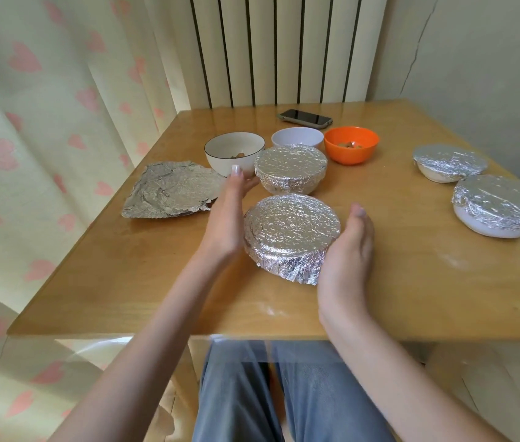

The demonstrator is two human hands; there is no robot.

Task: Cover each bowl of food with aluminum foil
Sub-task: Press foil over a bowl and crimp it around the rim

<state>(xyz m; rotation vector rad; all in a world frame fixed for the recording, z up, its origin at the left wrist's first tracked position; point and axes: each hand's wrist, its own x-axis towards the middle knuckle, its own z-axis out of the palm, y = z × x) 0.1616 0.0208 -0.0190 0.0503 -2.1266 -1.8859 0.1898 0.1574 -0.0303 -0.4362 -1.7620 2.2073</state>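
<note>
Wooden bench [379, 266] before radiator and heart-print curtain: my left hand [230, 215] and right hand [344, 250], grip open-fingered, flank the near foil-covered bowl [290, 231]; beyond it another covered bowl [290, 169], three uncovered bowls, loose foil sheet [172, 189], phone [305, 118].

Head-worn view, down onto table [395, 282]

A home dining corner: wooden table [411, 282], heart-print curtain [44, 122] (pink hearts), radiator [284, 49].

Left hand [225, 218] and right hand [346, 250] flanking foil-covered bowl [290, 231], wooden table [395, 282], three uncovered bowls behind
</note>
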